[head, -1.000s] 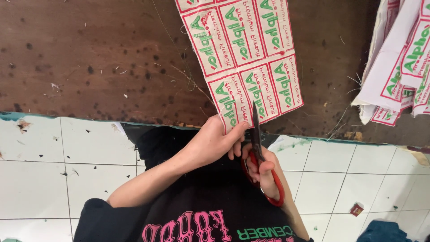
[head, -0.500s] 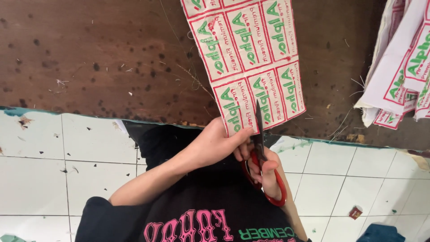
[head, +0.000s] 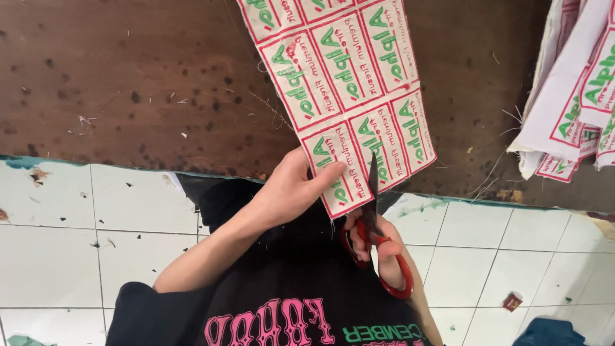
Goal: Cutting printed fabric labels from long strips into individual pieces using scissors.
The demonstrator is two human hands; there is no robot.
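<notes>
Nearest to me, my right hand (head: 384,247) is gripping the scissors (head: 377,227): my fingers are threaded through the glossy red plastic loop handles and curled closed around them. The dark metal blades are pointing away from me, up into the sheet of printed labels (head: 346,96), with the slim tip lying along a red border line between two label columns.

Just to the left, my left hand (head: 296,189) is pinching the near corner of the sheet, thumb pressing flat on top of the label and the other fingers tucked underneath. The forearm is running back bare toward my black shirt.

The sheet is a pale, woven-looking fabric, divided into rectangular labels by red outlines, with green and red printing. It is hanging over the near edge of the workbench (head: 128,83), its lower corner over the white tiled floor (head: 77,237).

The workbench is dark brown wood, worn and pitted, sprinkled with loose threads and lint.

Farther right, a stack of the same label fabric (head: 570,96) is lying folded, its edges frayed.
</notes>
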